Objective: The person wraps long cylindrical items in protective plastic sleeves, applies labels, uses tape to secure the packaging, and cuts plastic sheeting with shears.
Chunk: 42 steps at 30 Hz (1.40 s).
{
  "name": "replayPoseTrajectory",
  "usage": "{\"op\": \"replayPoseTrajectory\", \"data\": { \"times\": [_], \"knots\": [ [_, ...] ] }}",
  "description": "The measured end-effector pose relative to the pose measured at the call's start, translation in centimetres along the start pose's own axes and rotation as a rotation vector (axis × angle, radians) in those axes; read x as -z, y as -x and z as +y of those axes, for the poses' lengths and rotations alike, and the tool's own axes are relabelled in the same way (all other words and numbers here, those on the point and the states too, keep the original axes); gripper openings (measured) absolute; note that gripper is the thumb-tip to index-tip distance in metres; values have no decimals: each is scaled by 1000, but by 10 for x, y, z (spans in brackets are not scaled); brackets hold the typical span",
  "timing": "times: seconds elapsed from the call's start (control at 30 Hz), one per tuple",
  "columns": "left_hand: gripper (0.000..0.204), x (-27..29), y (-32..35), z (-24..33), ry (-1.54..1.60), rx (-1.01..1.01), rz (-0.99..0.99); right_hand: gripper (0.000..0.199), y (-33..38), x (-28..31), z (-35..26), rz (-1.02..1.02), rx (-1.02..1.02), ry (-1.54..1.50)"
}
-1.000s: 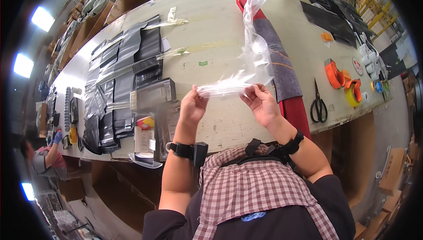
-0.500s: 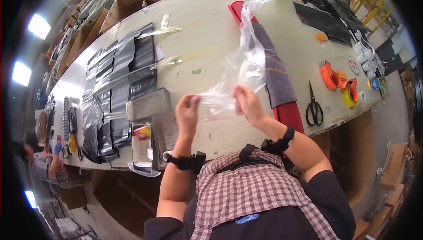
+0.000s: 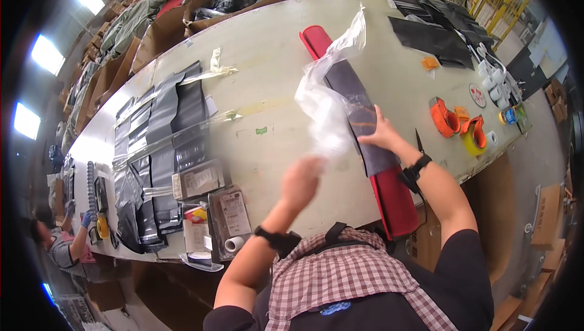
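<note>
A long roll of dark grey and red material lies slanting across the table, its near red end by my apron. My right hand grips the roll at its grey middle, thumb over the top and forefinger stretched along the right side. A clear plastic sleeve lies crumpled along the roll's left side, its far end across the roll. Blurred by motion, my left hand is closed on the sleeve's near end; its fingertips are hard to make out.
Black scissors lie partly hidden behind my right forearm. Orange tape dispensers stand at the right. Black plastic bags are spread at the left, near a clear box. Another person stands at the far left.
My right hand has left the sleeve and moved onto the roll. My left hand has shifted right and nearer the roll. The roll has slid toward me; the sleeve is more bunched.
</note>
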<state>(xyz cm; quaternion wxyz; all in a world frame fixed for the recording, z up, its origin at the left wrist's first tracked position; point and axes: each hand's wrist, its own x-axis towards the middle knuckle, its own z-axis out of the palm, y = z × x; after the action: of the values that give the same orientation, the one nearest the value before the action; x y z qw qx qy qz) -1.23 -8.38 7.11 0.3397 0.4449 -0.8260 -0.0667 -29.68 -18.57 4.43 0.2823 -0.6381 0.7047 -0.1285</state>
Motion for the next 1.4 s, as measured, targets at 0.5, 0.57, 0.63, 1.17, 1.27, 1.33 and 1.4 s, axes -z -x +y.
{"op": "replayPoseTrajectory", "data": {
  "times": [0.5, 0.57, 0.63, 1.17, 1.27, 1.33, 1.4],
  "knots": [
    [21, -9, -106, -306, -525, 909, -328, 121, 190, 28, 29, -247, 157, 225],
    [33, -25, -107, -300, -543, 740, 99, 119, 168, 23, 19, -339, 147, 164],
    [43, -59, -122, -251, -290, 605, -11, 117, 136, 16, 26, -380, 135, 102],
    [32, -59, -170, -173, 53, 628, 100, 75, -154, -23, -158, -157, 740, 46],
    [16, -44, -169, -155, 369, 647, 152, 68, -157, -36, -153, -117, 723, -71],
    [15, -43, -168, -155, 492, 512, -21, 48, -173, -33, -148, -159, 651, -237],
    [22, -48, -162, -158, 493, 428, 26, 27, -182, -34, -145, -175, 629, -238]
  ]
}}
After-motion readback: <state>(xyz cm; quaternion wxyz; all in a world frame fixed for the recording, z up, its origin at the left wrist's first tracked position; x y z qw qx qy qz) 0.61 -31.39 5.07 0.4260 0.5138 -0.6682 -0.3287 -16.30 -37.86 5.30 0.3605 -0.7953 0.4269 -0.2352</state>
